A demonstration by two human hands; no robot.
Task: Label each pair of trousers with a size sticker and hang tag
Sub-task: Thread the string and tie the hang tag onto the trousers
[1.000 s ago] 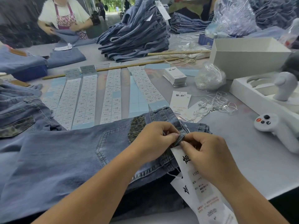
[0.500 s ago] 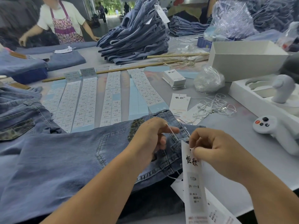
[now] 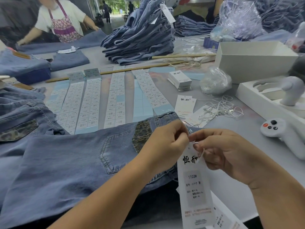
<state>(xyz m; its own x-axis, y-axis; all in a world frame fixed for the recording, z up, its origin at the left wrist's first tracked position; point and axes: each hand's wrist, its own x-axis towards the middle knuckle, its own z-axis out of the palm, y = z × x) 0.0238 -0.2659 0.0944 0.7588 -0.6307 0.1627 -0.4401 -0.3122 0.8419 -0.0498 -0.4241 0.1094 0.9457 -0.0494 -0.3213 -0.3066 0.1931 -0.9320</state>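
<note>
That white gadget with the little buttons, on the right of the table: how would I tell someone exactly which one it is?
Start at the big open white box at the table's far right, then come toward the near edge past the white moulded tray. The controller lies alone on bare grey table, right of the tangle of strings. Unlike the paper tags, it is moulded plastic with one red and three black buttons.

Denim trousers (image 3: 66,162), matt paper tag (image 3: 195,187)

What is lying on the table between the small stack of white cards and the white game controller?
In the head view, between the card stack and the controller lie a tangle of white strings and, further back, a crumpled clear plastic bag.
</note>
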